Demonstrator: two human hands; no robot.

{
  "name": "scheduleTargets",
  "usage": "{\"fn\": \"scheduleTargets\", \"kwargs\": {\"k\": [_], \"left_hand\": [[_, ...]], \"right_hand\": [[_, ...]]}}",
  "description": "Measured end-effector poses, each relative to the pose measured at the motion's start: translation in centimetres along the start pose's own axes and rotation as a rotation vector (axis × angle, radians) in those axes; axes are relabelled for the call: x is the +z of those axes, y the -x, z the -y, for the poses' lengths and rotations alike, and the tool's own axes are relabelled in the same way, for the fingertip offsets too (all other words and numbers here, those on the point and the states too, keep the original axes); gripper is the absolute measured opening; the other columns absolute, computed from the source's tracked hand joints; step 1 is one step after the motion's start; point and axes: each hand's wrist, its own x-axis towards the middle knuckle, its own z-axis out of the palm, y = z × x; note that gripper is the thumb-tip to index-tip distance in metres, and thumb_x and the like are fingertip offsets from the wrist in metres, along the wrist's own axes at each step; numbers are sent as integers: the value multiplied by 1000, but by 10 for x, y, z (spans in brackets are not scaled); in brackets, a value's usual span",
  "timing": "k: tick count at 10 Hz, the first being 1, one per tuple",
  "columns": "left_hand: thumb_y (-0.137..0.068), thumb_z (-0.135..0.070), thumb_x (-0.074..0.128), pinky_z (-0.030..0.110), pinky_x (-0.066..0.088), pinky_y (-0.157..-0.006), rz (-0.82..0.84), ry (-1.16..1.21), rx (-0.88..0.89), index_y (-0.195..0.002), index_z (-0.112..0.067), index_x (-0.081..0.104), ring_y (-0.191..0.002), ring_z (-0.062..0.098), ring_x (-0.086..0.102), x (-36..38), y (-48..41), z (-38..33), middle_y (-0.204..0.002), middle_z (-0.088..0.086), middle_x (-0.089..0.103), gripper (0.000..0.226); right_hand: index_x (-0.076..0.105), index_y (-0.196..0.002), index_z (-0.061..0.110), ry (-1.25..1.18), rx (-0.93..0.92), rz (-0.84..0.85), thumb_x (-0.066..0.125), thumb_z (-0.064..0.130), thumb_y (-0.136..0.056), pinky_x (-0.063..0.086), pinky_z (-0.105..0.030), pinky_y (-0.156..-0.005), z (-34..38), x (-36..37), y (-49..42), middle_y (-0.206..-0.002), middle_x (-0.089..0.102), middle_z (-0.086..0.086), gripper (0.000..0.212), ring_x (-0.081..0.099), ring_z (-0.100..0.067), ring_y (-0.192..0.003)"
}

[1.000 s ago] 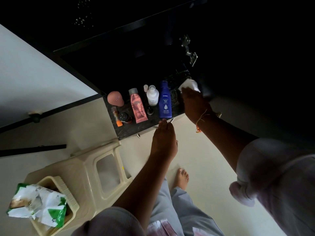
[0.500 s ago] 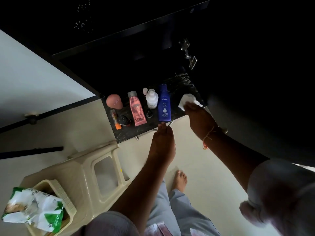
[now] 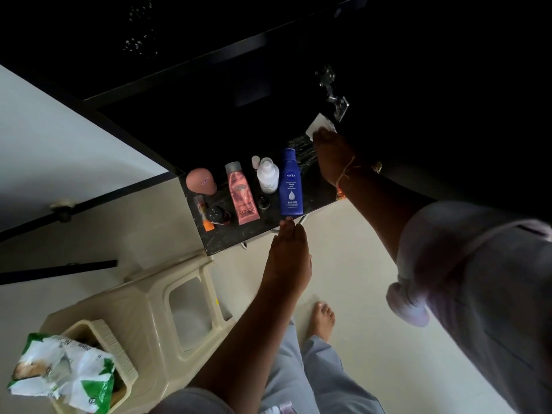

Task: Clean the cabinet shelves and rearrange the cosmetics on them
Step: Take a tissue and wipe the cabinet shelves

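Dim cabinet (image 3: pixel 209 115), dark speckled stone shelf (image 3: pixel 239 234): right hand (image 3: pixel 331 153) grips a crumpled white wipe (image 3: pixel 320 125) at the back corner, cosmetics (image 3: pixel 242 195) bunched to its left, seemingly to free that patch, blue lotion bottle (image 3: pixel 290 183) nearest; left hand (image 3: pixel 288 258), fingers straight, braces the front edge.

Cream plastic stool (image 3: pixel 134 303) stands on the pale floor (image 3: pixel 343 258), lower left, with a rectangular opening toward its right side. Cream ribbed basket (image 3: pixel 122 354) sits on the stool's near left corner and holds a crumpled green-and-white packet (image 3: pixel 62 372); print not legible. One bare foot (image 3: pixel 321 319) on the floor, right of the stool, below it grey trouser legs (image 3: pixel 322 377). White panel (image 3: pixel 59 130) at left
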Motion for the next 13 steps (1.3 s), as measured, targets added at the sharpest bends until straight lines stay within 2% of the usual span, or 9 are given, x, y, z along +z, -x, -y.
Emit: {"fn": "scheduleTargets", "kwargs": {"k": [1, 3, 5, 8, 9, 10, 11, 12, 13], "left_hand": [[-93, -20, 60, 36, 31, -112, 5, 13, -4, -144, -3, 30, -145, 31, 24, -1, 1, 0, -159, 19, 16, 61], [-91, -18, 62, 37, 31, -113, -17, 16, 1, -140, -1, 36, -144, 33, 26, -3, 4, -2, -157, 23, 20, 59], [-91, -39, 60, 44, 21, -117, 0, -124, 23, -147, 2, 22, -147, 35, 15, 1, 4, -1, -158, 25, 14, 79], [-91, -46, 56, 46, 7, -119, 7, -190, 54, -149, 4, 16, -148, 35, 10, 5, 3, 3, -158, 25, 10, 86], [-91, -44, 57, 46, 8, -119, 14, -183, 52, -149, 4, 17, -148, 36, 11, 2, 3, 1, -158, 26, 11, 85], [-91, -43, 57, 45, 9, -119, 22, -184, 40, -149, 4, 17, -147, 36, 12, 1, 3, -1, -158, 26, 11, 85], [-91, -42, 57, 44, 10, -120, 33, -177, 37, -149, 3, 17, -148, 36, 11, 0, 2, -1, -158, 25, 11, 84], [-92, -41, 57, 43, 10, -119, 40, -171, 36, -149, 3, 18, -148, 35, 11, -1, 0, 0, -158, 25, 11, 82], [-92, -40, 57, 43, 11, -119, 32, -175, 48, -148, 3, 19, -148, 35, 11, 1, -1, 2, -158, 25, 12, 81]], "right_hand": [[40, -144, 9, -148, 68, 16, 26, 18, -102, 26, -44, -116, -6, -1, -4, -153, 36, -13, 45, 32, -32, -141], [31, -148, 1, -119, -68, 79, 36, 1, -98, 12, -42, -120, -12, 0, 86, -158, 23, -18, 51, 19, -34, -147], [29, -145, -9, -154, -94, 1, 38, -3, -97, 12, -42, -120, -11, -10, 45, -152, 28, -29, 49, 23, -41, -144], [22, -152, 5, -112, -93, 34, 31, 4, -101, 7, -30, -118, 8, -22, 12, -160, 17, -12, 51, 17, -27, -148], [32, -145, -6, -69, -202, 2, 40, -6, -96, 13, -23, -117, 7, -14, 42, -154, 30, -21, 49, 30, -30, -144], [48, -135, -9, -104, -166, -34, 48, -8, -89, 29, -30, -114, 4, -3, 79, -144, 44, -26, 45, 42, -35, -136], [51, -133, -6, -24, -262, 63, 27, 0, -94, 26, -28, -115, 1, -1, 81, -145, 46, -19, 46, 40, -30, -138], [66, -125, 13, 18, -203, 45, 28, 7, -90, 35, -27, -111, 0, -4, 45, -135, 60, -1, 52, 52, -17, -129], [30, -148, 2, -48, -126, 5, 29, 6, -103, 8, -31, -118, 3, -17, 4, -158, 25, -14, 46, 20, -27, -147]]}}
